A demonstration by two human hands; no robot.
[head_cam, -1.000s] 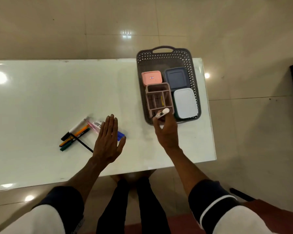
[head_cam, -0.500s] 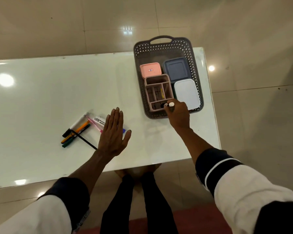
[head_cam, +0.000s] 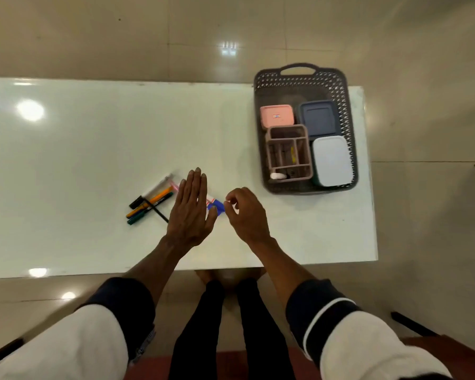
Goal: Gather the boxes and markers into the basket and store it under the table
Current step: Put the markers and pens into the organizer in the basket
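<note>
Blue-capped marker (head_cam: 214,204) lies between hands on desk (head_cam: 93,149), axis up-left; right hand (head_cam: 246,212) nearer, fingers loosely curled, holding nothing; left hand (head_cam: 191,208) flat, fingers straight.

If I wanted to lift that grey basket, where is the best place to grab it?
By the arched handle at the far end of the basket, reaching over from above, probably with a second hand on the near rim. It is a cut-out loop, and the boxes sit toward the near end.

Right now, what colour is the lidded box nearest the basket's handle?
Dark blue box, seen from the head view.
</note>
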